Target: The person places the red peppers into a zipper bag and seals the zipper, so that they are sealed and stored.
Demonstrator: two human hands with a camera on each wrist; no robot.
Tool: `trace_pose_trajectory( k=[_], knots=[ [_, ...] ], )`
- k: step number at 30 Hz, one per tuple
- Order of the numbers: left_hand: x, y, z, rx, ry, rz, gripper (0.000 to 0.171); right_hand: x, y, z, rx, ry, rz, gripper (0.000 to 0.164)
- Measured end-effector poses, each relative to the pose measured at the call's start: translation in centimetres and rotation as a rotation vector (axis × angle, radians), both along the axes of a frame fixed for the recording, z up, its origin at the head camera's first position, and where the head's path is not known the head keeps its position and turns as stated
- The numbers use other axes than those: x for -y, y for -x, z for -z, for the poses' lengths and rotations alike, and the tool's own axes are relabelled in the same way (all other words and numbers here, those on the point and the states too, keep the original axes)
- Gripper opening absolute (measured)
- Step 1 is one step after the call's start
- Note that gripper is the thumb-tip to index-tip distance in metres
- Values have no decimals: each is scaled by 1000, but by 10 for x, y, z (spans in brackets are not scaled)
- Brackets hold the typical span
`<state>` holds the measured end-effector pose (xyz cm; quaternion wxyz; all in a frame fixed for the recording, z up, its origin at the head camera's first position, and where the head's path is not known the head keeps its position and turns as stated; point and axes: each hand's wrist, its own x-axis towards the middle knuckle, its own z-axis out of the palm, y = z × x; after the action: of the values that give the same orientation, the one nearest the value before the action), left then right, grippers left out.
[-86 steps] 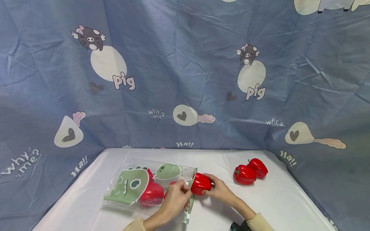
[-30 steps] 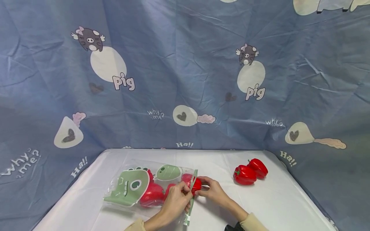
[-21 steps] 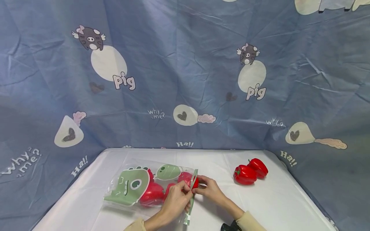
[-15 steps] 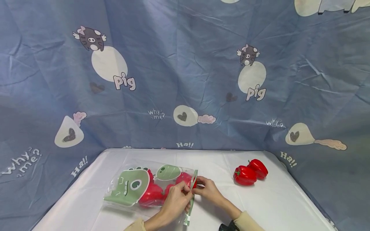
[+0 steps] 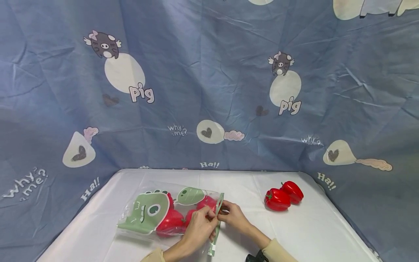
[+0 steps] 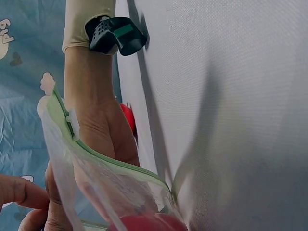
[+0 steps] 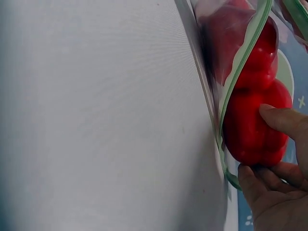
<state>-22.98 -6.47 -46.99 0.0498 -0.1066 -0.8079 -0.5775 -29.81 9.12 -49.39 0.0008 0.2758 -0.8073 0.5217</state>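
Note:
A clear zip bag (image 5: 140, 213) with a green dinosaur print lies on its side, its green-edged mouth facing right. My left hand (image 5: 198, 227) pinches the near part of that mouth, thumb against fingers. My right hand (image 5: 236, 217) reaches through the opening. In the right wrist view, the right hand (image 7: 279, 197) holds a red bell pepper (image 7: 255, 127) just inside the mouth, thumb on top and fingers at its end. That bell pepper touches another bell pepper (image 7: 260, 62) deeper in. Through the plastic in the head view show several bell peppers (image 5: 171, 222).
Two more red bell peppers (image 5: 277, 199) lie side by side at the right on the white-covered table (image 5: 248, 185). A blue printed curtain (image 5: 209, 91) hangs behind the table. A dark wrist device (image 5: 256, 257) is strapped at the right sleeve.
My right hand has moved left and pushed the bell pepper from outside the mouth into the bag. The bell peppers inside shifted slightly left. My left hand has stayed at the edge.

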Motion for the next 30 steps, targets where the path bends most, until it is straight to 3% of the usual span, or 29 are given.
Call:
trace_pose_trajectory(
  k=[5, 13, 30],
  knots=[
    [0, 0, 0, 12, 3, 0, 3, -6, 2, 5, 48, 45, -16, 39],
    [0, 1, 0, 14, -4, -2, 4, -26, 21, 31, 97, 42, -10, 56],
    [-1, 1, 2, 3, 11, -12, 3, -85, 18, 15, 113, 53, 36, 58]
  ],
)
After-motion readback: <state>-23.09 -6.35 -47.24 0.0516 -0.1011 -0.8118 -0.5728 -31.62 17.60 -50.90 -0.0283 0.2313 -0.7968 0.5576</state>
